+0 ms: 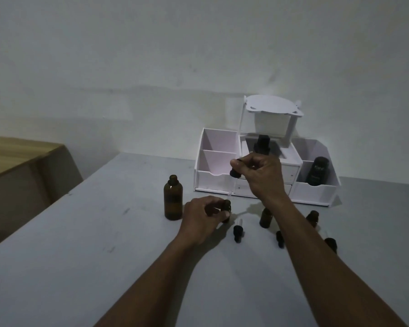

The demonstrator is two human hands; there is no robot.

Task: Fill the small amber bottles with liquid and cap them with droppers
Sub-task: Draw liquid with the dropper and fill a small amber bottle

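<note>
My left hand (204, 217) grips a small amber bottle (226, 210) that stands on the grey table, mostly hidden by my fingers. My right hand (257, 175) holds a dropper (234, 175) by its black cap directly above it; the clear glass tube points down at the bottle's mouth. A large open amber bottle (173, 198) stands to the left. A loose dropper (238, 231) lies just in front of the held bottle. Two more small amber bottles (266, 218) (312, 218) stand to the right, with another dropper (279, 239) partly behind my right forearm.
A white desk organiser (316, 194) stands at the back against the wall, holding a dark bottle (316, 172) in its right compartment and another (262, 145) in the middle. A dark cap or bottle (331, 244) lies at my right forearm. A wooden surface (21, 159) sits at left.
</note>
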